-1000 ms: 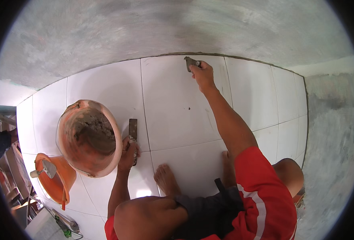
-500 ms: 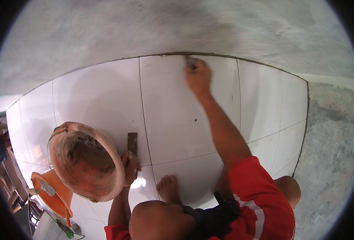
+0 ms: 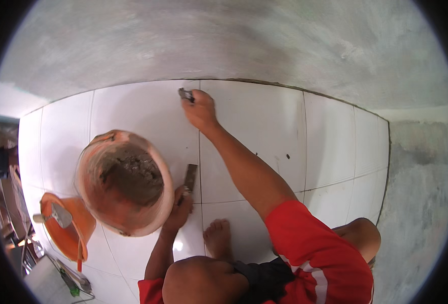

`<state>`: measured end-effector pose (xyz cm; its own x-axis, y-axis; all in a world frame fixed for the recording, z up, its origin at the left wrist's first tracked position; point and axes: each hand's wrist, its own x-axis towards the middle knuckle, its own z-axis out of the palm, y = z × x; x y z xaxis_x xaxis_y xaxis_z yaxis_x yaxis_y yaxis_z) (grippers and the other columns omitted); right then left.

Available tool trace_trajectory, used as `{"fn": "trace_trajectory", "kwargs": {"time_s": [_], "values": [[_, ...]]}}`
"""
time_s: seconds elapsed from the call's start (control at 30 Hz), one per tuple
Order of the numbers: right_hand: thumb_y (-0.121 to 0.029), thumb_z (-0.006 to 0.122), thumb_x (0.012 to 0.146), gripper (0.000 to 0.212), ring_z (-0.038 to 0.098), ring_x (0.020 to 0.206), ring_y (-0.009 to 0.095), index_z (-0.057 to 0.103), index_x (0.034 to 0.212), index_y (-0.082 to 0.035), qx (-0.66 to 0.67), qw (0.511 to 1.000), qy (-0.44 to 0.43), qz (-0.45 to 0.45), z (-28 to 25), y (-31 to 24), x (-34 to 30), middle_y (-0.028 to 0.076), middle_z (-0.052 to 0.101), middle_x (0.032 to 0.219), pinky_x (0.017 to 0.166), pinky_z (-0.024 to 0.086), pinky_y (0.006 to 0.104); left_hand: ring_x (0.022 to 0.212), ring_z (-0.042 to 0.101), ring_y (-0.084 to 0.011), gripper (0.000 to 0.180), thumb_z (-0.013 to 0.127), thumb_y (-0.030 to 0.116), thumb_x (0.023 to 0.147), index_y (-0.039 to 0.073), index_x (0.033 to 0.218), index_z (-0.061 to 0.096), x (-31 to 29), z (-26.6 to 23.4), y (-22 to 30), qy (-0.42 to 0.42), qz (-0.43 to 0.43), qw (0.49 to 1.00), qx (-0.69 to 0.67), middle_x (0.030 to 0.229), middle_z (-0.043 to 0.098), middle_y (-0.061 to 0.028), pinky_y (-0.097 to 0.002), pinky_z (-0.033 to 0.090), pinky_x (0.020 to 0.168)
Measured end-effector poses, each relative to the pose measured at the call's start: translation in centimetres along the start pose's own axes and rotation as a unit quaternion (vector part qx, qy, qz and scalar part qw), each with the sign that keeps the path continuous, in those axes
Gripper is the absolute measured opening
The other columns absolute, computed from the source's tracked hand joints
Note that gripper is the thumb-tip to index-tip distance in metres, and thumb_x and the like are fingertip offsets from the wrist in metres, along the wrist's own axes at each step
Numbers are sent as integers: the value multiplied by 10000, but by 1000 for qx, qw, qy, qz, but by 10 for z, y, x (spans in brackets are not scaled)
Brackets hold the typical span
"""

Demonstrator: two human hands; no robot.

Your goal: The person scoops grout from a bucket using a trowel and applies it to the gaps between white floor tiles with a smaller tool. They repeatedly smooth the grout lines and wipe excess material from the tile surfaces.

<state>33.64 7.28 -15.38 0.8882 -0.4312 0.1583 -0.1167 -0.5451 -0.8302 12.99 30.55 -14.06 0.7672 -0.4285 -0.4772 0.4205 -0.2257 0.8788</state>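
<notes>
My right hand is closed on a small grey tool whose kind I cannot make out. It is over the white floor tiles, just short of the wall's foot and near a tile joint. My left hand is closed round the lower end of a putty knife with a flat straight blade, which points away from me. Right beside that hand is the rim of a worn, pinkish-orange bucket, its mouth tipped toward me. Wet grey mortar lies inside.
A smaller orange bucket with a grey-bladed trowel across it stands at the left. The grey plastered wall runs along the far side. My bare foot is on the tiles; rough grey cement lies at the right.
My right hand has moved left along the wall's foot, across to the tile joint, and drawn slightly back from the wall. The view has shifted; my left hand still holds the putty knife beside the bucket.
</notes>
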Motion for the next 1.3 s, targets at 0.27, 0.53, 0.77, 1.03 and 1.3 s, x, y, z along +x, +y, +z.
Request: {"fn": "trace_trajectory", "kwargs": {"time_s": [0.27,0.53,0.77,1.03,1.3], "values": [[-139,690,883,176,544,683,90,666,962,16,313,928,-13,202,-138,1,-91,24,638,818,623,461,253,685,587,-70,364,558,108,1007,35,1364,541,-72,-13,135,-146,90,981,-88,852,605,-9,-236,488,629],[-72,628,942,259,584,849,74,628,1157,73,407,900,-108,114,-133,-104,-127,49,671,984,763,491,249,613,626,-153,369,523,179,984,-43,1277,566,-81,-104,195,76,-105,963,235,790,636,-112,-302,514,498],[-17,609,964,275,601,956,69,599,1221,78,437,872,-216,54,-98,-122,-143,43,673,1044,870,477,228,903,678,-370,302,518,177,951,-15,1129,669,-15,-117,174,-23,-2,871,491,965,694,-236,-451,516,843],[-20,605,961,273,616,922,78,595,1207,96,426,875,-224,52,-92,-124,-145,60,679,1037,838,498,241,958,672,-399,291,532,191,913,-17,1035,694,27,-130,151,-131,-43,821,555,1006,690,-262,-468,491,906],[-26,594,961,253,603,897,66,613,1181,98,430,875,-209,73,-88,-125,-144,46,680,990,803,487,228,931,680,-365,290,533,178,904,-22,1046,686,30,-126,164,-169,-35,838,518,962,693,-248,-445,497,885]]}}
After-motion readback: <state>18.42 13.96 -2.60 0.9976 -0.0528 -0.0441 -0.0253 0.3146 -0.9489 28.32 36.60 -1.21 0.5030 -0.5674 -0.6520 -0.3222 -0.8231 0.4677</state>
